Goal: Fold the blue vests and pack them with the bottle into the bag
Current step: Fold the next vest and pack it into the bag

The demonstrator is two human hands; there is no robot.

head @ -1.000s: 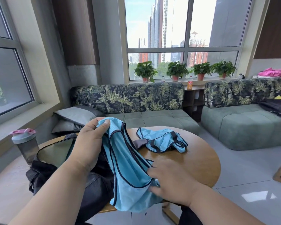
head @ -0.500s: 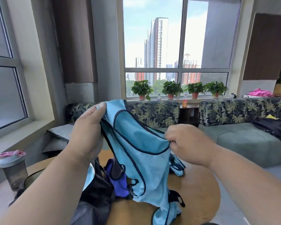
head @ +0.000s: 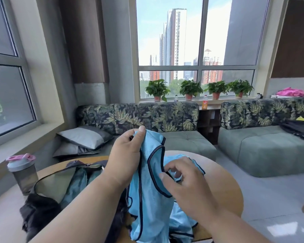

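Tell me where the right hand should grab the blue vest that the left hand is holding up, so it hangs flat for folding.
Take the free shoulder strap. The left hand pinches one top corner of the blue vest, so the cloth droops from that point. The right hand, fingers loose, is already beside the dark-trimmed neckline. Probably best to come in from the right and pinch the trim level with the left hand's grip.
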